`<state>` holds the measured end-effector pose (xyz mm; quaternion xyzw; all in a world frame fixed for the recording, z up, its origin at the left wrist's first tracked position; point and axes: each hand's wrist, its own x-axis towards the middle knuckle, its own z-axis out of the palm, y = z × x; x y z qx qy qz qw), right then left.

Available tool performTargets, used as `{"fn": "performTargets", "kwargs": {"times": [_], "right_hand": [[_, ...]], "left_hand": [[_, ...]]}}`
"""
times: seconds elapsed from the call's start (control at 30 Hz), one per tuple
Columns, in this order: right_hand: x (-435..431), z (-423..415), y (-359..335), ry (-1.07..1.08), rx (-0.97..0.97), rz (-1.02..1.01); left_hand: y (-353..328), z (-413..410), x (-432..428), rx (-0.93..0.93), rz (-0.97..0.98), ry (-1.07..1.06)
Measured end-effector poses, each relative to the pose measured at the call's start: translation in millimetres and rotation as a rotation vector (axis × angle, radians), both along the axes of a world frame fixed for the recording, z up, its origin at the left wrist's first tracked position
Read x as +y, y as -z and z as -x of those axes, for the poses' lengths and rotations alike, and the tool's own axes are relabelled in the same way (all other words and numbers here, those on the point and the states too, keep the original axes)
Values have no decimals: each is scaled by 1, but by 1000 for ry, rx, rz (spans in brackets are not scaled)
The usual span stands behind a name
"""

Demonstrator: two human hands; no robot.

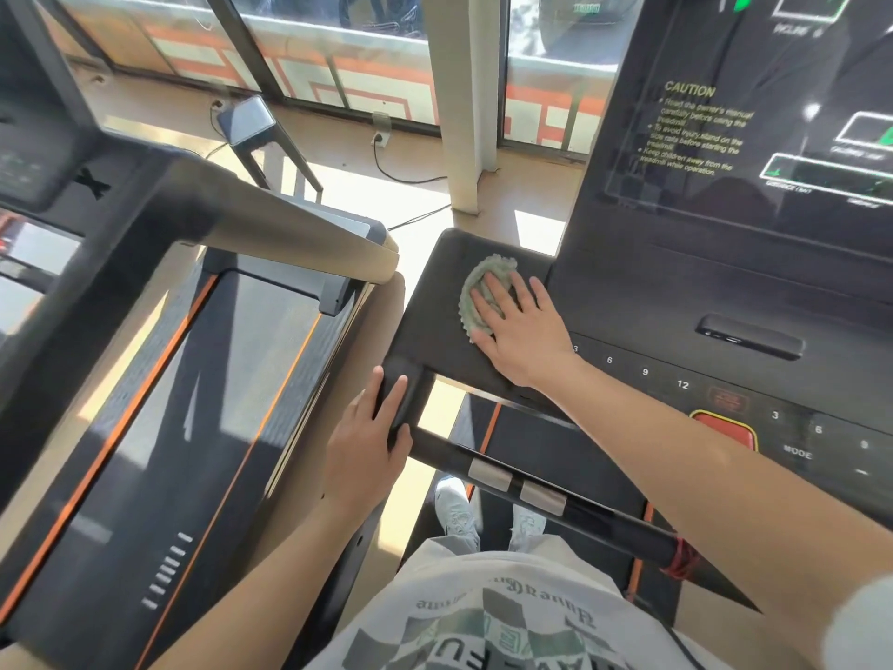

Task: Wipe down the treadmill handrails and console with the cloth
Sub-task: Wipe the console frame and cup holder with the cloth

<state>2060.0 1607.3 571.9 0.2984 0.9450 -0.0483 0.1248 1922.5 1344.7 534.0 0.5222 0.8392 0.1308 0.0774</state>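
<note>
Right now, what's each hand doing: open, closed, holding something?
Left hand: open, fingers resting straight along the handrail.
Right hand: open, flat, pressing the cloth onto the console.

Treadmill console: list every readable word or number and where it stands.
"CAUTION": yellow heading, black glossy console screen.
"Keep children away from the treadmill while operation": below it.
"6", "9", "12", "MODE": black button panel.
Other warning lines, green display labels, white shirt print: too blurred.
</note>
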Motion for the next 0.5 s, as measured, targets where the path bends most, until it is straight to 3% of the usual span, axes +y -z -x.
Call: {"fn": "performTargets", "kwargs": {"times": [0.2, 0.37, 0.5], "right_hand": [[-20, -33, -5, -90, 22, -9], [-37, -35, -2, -34, 333, 69], [-54, -37, -2, -128, 483, 138]], "left_hand": [[4, 1, 0, -10, -6, -14], [4, 1, 0, -26, -7, -29], [2, 1, 1, -26, -14, -30]]}}
